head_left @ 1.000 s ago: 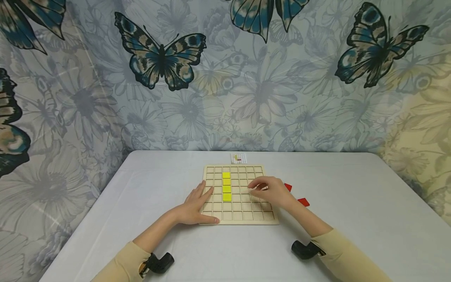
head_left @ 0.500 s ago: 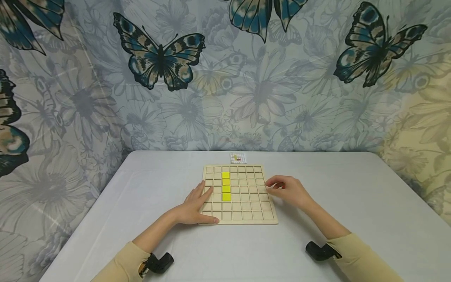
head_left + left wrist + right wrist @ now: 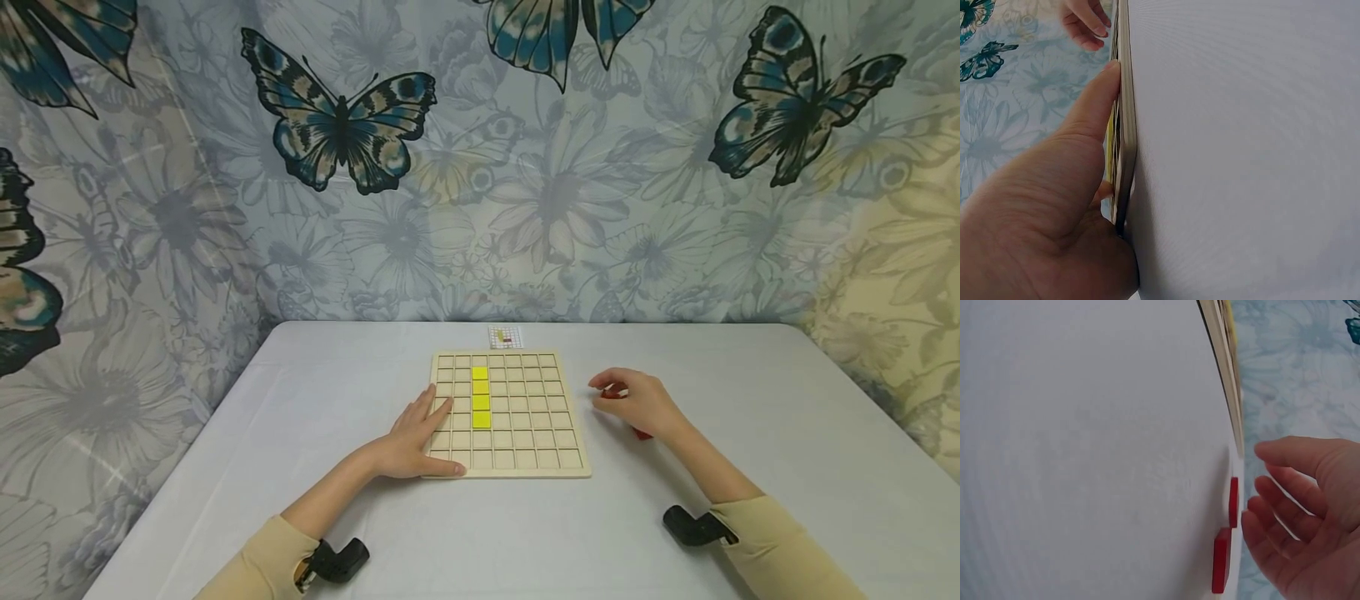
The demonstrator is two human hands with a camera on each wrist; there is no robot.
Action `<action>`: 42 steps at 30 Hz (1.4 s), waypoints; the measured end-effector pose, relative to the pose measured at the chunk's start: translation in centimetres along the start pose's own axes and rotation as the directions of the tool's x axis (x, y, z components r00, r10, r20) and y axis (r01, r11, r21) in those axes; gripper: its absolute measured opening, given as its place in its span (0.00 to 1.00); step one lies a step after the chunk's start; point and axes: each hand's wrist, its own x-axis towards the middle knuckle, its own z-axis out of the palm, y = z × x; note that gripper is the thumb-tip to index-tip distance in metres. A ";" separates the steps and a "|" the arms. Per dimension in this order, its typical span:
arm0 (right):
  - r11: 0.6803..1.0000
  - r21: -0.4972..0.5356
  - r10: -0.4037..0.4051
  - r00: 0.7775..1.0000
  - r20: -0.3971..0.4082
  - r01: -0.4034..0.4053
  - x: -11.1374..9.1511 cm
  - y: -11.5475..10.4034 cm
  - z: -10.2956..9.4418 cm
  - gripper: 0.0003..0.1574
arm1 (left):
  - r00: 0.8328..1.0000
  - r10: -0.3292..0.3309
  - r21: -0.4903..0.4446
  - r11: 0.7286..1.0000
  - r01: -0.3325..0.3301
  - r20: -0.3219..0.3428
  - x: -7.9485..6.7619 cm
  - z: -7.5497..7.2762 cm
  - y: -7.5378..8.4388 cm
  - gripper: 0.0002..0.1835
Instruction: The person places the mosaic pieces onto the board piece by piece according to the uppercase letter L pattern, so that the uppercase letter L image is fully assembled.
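A wooden grid board [image 3: 534, 458] lies on the white table. Yellow square tiles [image 3: 481, 402] fill part of one column, left of its middle. My left hand [image 3: 405, 442] rests on the board's left side with fingers spread and the thumb along the near left corner. Past the board's right edge, my right hand [image 3: 637, 402] hovers over the red tiles, fingers loosely bent and holding nothing. Two red pieces show in the right wrist view: a nearer red tile [image 3: 1220, 561] and a farther red tile [image 3: 1234, 502], both lying just beside the fingertips. The hand partly covers them in the head view.
A small printed card [image 3: 506, 337] with a grid pattern lies behind the board. The white tablecloth [image 3: 750, 400] spreads out on both sides. A curtain with butterflies [image 3: 345, 133] hangs behind the table. Black wrist cameras [image 3: 341, 560] sit at both sleeves.
My right hand has moved right, from over the board's right part to above the red tiles beside it. The left hand stays on the board.
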 end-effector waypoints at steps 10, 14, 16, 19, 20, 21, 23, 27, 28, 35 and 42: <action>0.996 -0.030 0.090 0.995 0.035 -0.089 0.0 1.0 -0.6 0.18 | 1.000 -0.012 0.002 1.000 0.012 0.004 0.0 0.0 0.0 0.58; 0.992 -0.022 0.121 0.992 0.042 -0.121 -0.2 1.2 -0.7 0.19 | 1.000 0.002 0.000 1.000 -0.002 0.001 0.1 0.1 0.0 0.58; 0.992 -0.021 0.124 0.991 0.047 -0.123 -0.2 1.2 -0.8 0.19 | 1.000 0.009 -0.002 1.000 -0.009 0.000 0.1 0.1 -0.1 0.58; 0.992 -0.024 0.128 0.990 0.056 -0.127 -0.3 1.3 -0.9 0.19 | 1.000 0.012 -0.003 1.000 -0.012 0.000 0.1 0.1 -0.1 0.58; 0.992 -0.026 0.128 0.990 0.058 -0.127 -0.3 1.3 -0.9 0.19 | 1.000 0.013 -0.004 1.000 -0.013 -0.001 0.2 0.1 -0.1 0.58; 0.992 -0.027 0.128 0.990 0.060 -0.126 -0.3 1.3 -0.9 0.19 | 1.000 0.012 -0.004 1.000 -0.012 -0.001 0.2 0.2 -0.1 0.58; 0.992 -0.031 0.126 0.990 0.062 -0.124 -0.3 1.4 -1.0 0.19 | 1.000 0.012 -0.006 1.000 -0.012 -0.002 0.2 0.2 -0.1 0.58; 0.992 -0.037 0.119 0.991 0.062 -0.117 -0.3 1.6 -1.0 0.18 | 1.000 0.010 -0.001 1.000 -0.010 0.002 0.1 0.1 -0.1 0.58; 0.993 -0.038 0.117 0.991 0.062 -0.114 -0.3 1.6 -1.0 0.18 | 1.000 0.011 -0.001 1.000 -0.011 0.001 0.1 0.1 -0.1 0.58; 0.994 -0.034 0.101 0.993 0.060 -0.100 -0.2 1.8 -1.0 0.16 | 1.000 0.004 0.002 1.000 -0.004 0.001 0.1 0.1 -0.1 0.58; 0.995 -0.028 0.100 0.994 0.049 -0.098 -0.1 1.7 -0.9 0.16 | 1.000 0.009 -0.003 1.000 -0.009 -0.003 0.1 0.0 0.0 0.58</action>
